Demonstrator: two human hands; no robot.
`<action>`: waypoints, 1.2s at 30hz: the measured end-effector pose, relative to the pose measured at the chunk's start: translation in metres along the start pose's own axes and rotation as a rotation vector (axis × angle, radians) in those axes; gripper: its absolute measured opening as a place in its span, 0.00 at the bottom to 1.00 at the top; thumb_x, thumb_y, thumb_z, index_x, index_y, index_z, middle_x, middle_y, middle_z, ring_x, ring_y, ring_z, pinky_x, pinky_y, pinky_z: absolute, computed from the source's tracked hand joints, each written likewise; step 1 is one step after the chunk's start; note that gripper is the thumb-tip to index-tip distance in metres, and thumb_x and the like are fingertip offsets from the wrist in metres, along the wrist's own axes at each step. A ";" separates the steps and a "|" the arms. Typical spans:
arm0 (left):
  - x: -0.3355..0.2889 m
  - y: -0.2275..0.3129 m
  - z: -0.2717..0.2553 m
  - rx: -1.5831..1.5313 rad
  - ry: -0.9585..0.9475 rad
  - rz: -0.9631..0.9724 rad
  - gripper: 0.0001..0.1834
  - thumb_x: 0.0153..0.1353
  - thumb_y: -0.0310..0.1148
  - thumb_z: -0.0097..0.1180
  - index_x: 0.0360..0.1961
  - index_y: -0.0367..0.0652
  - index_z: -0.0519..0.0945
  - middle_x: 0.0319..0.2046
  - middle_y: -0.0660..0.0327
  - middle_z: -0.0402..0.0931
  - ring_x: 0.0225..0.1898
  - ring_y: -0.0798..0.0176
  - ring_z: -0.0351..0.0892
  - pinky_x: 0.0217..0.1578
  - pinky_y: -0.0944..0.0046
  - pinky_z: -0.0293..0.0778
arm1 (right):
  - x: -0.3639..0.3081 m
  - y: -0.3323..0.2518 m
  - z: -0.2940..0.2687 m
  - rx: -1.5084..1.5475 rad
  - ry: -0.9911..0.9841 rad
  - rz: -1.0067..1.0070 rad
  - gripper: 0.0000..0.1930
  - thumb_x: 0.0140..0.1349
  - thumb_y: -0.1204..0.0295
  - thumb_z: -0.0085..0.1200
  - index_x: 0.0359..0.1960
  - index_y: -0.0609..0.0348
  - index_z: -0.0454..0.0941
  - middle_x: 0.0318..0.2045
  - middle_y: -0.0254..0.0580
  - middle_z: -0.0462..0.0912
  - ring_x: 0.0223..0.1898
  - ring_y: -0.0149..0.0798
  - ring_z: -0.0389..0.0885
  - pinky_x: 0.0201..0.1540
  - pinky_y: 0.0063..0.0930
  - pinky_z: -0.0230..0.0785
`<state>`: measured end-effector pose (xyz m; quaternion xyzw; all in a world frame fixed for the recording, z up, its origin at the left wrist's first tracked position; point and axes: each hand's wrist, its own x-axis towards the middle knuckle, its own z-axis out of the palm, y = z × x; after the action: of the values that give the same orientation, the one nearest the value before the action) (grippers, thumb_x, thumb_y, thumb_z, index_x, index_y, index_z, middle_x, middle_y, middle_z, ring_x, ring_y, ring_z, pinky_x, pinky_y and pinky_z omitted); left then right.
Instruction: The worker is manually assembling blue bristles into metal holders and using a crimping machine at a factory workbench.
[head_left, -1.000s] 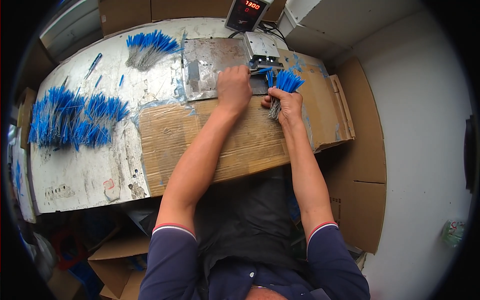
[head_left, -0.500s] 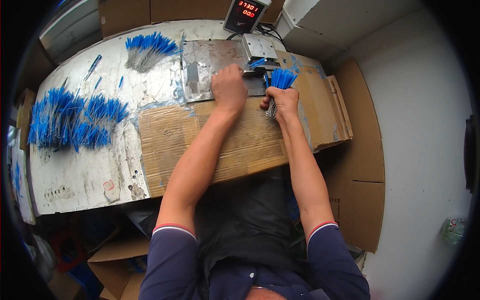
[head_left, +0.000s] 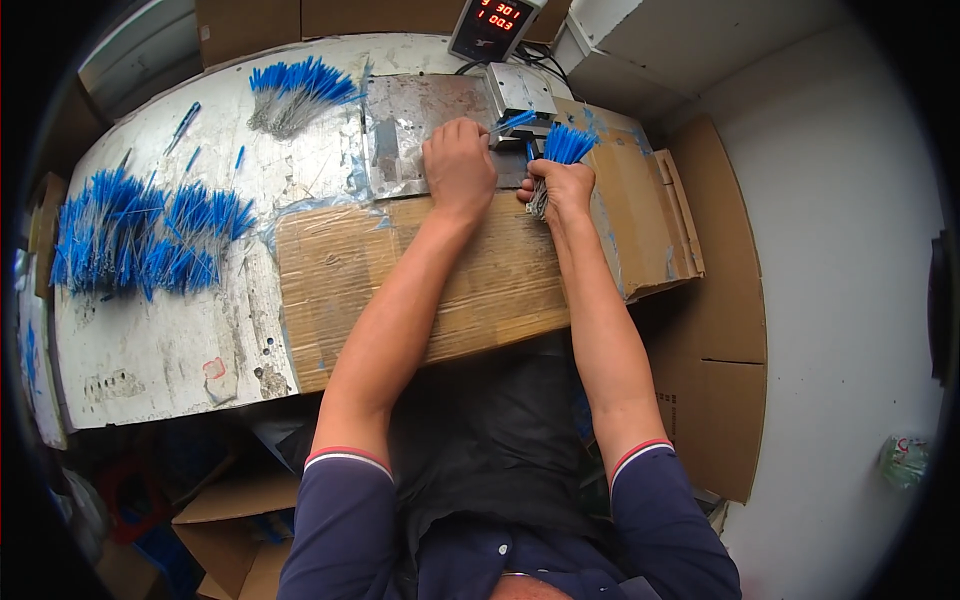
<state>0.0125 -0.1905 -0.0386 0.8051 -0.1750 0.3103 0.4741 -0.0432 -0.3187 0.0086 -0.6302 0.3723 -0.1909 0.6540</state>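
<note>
My right hand [head_left: 560, 185] is closed round a thick bunch of thin blue-tipped wires [head_left: 570, 145], which look like small wire brushes. Their blue ends point up and away, and the bare grey ends hang below my fist. To its left, my left hand [head_left: 459, 168] is back-up over a metal plate [head_left: 400, 100], its fingers bent and mostly hidden. From its fingertips a few blue-tipped wires [head_left: 515, 121] reach right, against a small metal block-shaped fixture [head_left: 522, 90]. Whether the fixture also holds these wires, I cannot tell.
Blue-tipped wires lie in a large pile [head_left: 110, 230] at the left and a smaller one [head_left: 295, 95] farther back. A pen [head_left: 183, 125] lies between them. Behind the fixture stands a box with a red digital display [head_left: 492, 28]. Cardboard [head_left: 430, 290] covers the table's front.
My right hand has turned slightly and shifted a little, with the bunch's blue ends now lower and nearer the fixture's edge. The left hand stays nearly in place. The display's red digits have changed.
</note>
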 end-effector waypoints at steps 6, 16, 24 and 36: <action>-0.003 0.000 0.002 -0.010 -0.105 -0.021 0.04 0.65 0.32 0.61 0.37 0.46 0.80 0.34 0.58 0.82 0.41 0.49 0.79 0.46 0.50 0.69 | -0.001 0.002 -0.012 0.299 -0.077 0.108 0.05 0.58 0.80 0.64 0.29 0.67 0.79 0.24 0.46 0.82 0.22 0.44 0.85 0.23 0.40 0.85; -0.005 0.001 0.002 0.040 -0.151 0.066 0.03 0.63 0.31 0.61 0.36 0.47 0.81 0.31 0.59 0.81 0.38 0.52 0.79 0.43 0.50 0.69 | -0.002 0.015 -0.036 0.344 -0.246 0.083 0.06 0.57 0.81 0.66 0.34 0.71 0.80 0.28 0.52 0.84 0.26 0.46 0.87 0.28 0.41 0.87; -0.005 0.004 0.002 0.049 -0.137 0.115 0.03 0.58 0.27 0.59 0.34 0.46 0.81 0.30 0.57 0.81 0.36 0.52 0.79 0.41 0.51 0.69 | -0.004 0.013 -0.040 0.220 -0.184 0.035 0.07 0.54 0.84 0.66 0.31 0.69 0.79 0.23 0.48 0.83 0.21 0.43 0.85 0.26 0.39 0.87; -0.005 -0.001 0.003 0.125 -0.120 -0.020 0.04 0.67 0.32 0.58 0.39 0.46 0.80 0.34 0.58 0.83 0.41 0.52 0.80 0.44 0.51 0.69 | -0.001 0.006 -0.023 -0.029 -0.113 0.006 0.04 0.51 0.86 0.64 0.23 0.74 0.80 0.22 0.52 0.83 0.19 0.42 0.85 0.20 0.35 0.83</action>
<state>0.0105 -0.1926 -0.0432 0.8520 -0.1753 0.2670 0.4148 -0.0615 -0.3326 0.0048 -0.6481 0.3395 -0.1477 0.6655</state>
